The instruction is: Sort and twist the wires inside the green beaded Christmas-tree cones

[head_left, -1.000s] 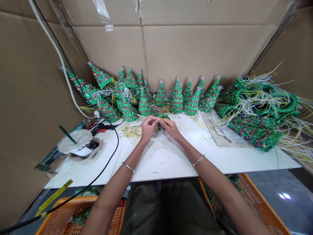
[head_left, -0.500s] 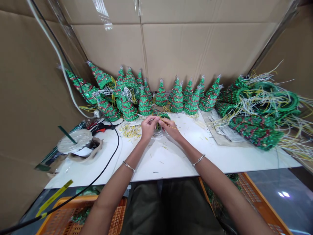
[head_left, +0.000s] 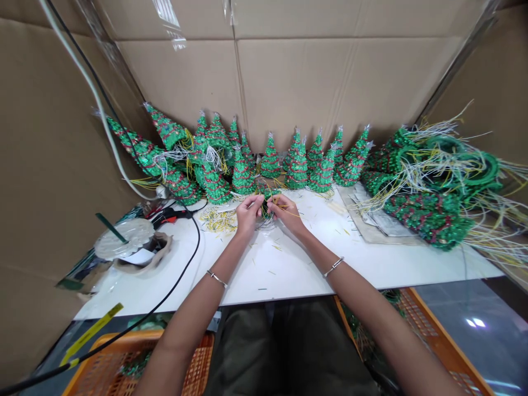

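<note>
At the middle of the table, my left hand [head_left: 248, 213] and my right hand [head_left: 288, 213] face each other over a green tinsel Christmas tree [head_left: 270, 192], which is mostly hidden behind them. Thin yellow wires [head_left: 284, 207] stick out past the fingers of my right hand, which pinches them. The fingers of my left hand are closed in a pinch at the tree's left side; what lies in them is too small to make out. White wires [head_left: 266, 224] hang beneath the hands onto the table.
Several finished trees [head_left: 297, 170] stand along the cardboard wall [head_left: 289, 82]. More trees with loose wires [head_left: 431, 217] lie at the right. Wire clippings [head_left: 218, 220], a red-black tool [head_left: 171, 215] and a spool [head_left: 124, 239] are on the left. Orange crates [head_left: 103, 366] sit below.
My fingertips have drawn slightly apart, and a dark green part of the tree now shows between them. The whole view has shifted slightly.
</note>
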Demonstrator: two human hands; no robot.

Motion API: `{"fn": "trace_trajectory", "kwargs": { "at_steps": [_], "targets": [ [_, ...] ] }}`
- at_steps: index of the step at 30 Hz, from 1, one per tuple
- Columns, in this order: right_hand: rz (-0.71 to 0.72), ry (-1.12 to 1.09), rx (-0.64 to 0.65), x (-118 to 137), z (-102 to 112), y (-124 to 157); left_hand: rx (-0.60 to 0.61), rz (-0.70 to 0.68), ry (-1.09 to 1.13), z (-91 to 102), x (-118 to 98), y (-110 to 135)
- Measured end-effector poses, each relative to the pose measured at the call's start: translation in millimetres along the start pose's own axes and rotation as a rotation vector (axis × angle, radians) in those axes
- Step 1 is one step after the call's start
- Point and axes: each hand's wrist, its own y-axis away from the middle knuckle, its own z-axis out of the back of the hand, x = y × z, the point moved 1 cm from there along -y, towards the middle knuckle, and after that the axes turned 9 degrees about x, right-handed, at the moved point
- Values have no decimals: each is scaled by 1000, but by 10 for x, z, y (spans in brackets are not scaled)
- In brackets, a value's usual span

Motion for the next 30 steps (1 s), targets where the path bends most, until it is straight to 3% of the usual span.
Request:
{"fn": "trace_trajectory", "kwargs": {
  "at_steps": [14,23,30],
  "targets": [
    [-7,2,-19,-18,2,-7,61,16,-69,-17,-32,20],
    [39,-43,-97,8,46,-3,95,15,36,36,-57,-7],
    [4,-17,-78,-25,73,-17,48,-3,33,73,-92,-31]
  ]
}}
